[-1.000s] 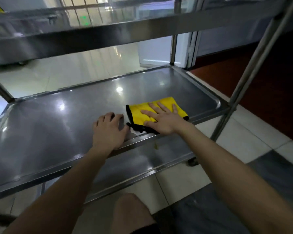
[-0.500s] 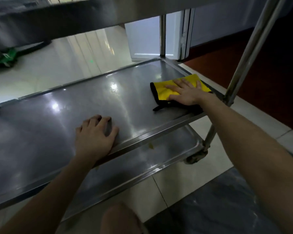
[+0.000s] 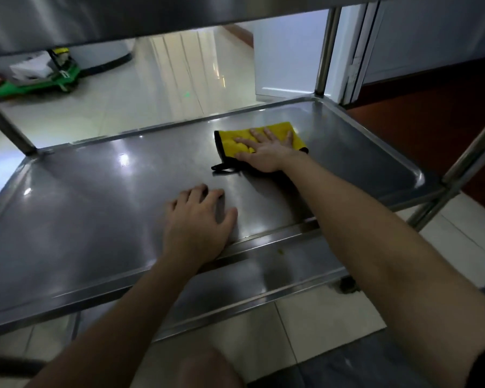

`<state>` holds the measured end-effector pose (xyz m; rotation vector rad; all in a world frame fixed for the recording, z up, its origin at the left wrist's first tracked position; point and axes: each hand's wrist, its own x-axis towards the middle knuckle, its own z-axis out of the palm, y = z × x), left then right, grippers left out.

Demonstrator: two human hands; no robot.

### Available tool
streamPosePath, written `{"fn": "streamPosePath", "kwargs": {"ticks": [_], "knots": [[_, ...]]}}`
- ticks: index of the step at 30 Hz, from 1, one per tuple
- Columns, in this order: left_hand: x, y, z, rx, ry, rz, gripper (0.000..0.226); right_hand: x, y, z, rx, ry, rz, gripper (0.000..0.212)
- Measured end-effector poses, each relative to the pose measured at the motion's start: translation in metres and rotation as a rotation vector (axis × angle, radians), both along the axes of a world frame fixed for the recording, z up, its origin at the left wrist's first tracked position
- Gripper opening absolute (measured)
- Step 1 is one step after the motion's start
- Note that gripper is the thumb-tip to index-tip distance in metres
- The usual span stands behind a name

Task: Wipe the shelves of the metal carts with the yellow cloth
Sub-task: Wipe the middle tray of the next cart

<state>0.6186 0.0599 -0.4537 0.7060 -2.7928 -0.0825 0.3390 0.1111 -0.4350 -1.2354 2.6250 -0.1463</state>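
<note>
The yellow cloth (image 3: 230,140) with a black edge lies flat on the middle shelf (image 3: 95,208) of the metal cart, toward its far right part. My right hand (image 3: 265,152) presses on the cloth with spread, straight fingers and covers its right half. My left hand (image 3: 199,222) rests flat on the same shelf near its front rim, to the left of and nearer than the cloth. The bottom shelf (image 3: 263,275) shows below the front rim.
The cart's top shelf (image 3: 123,18) hangs low overhead. Upright posts stand at the far left (image 3: 9,127), far right (image 3: 324,51) and near right (image 3: 471,152). A green floor tool (image 3: 39,79) lies beyond the cart. My knee (image 3: 207,368) is under the front edge.
My right hand has slid the cloth from the front rim toward the shelf's right end and then back toward the far side. My left hand has stayed planted on the shelf.
</note>
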Motion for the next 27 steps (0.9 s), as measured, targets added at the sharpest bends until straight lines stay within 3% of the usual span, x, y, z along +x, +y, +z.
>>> {"fn": "streamPosePath", "kwargs": {"ticks": [7, 13, 16, 17, 20, 27], "knots": [[-0.005, 0.008, 0.001, 0.003, 0.039, 0.046, 0.05, 0.062, 0.115, 0.008, -0.034, -0.076, 0.119, 0.058], [-0.007, 0.009, 0.001, -0.003, 0.044, 0.041, 0.05, 0.095, 0.152, 0.047, 0.047, -0.117, 0.007, 0.058], [-0.009, 0.008, -0.002, -0.022, 0.044, 0.038, 0.051, 0.105, 0.13, 0.047, -0.24, -0.074, -0.293, 0.082], [-0.009, 0.007, -0.003, -0.023, 0.044, 0.034, 0.051, 0.11, 0.122, 0.038, -0.251, -0.06, -0.403, 0.091], [-0.011, 0.005, -0.005, -0.019, 0.041, 0.022, 0.052, 0.121, 0.107, 0.003, -0.018, 0.0, -0.499, 0.109], [-0.014, 0.001, -0.011, -0.044, 0.049, -0.006, 0.054, 0.114, 0.108, -0.004, 0.016, -0.002, -0.48, 0.112]]}}
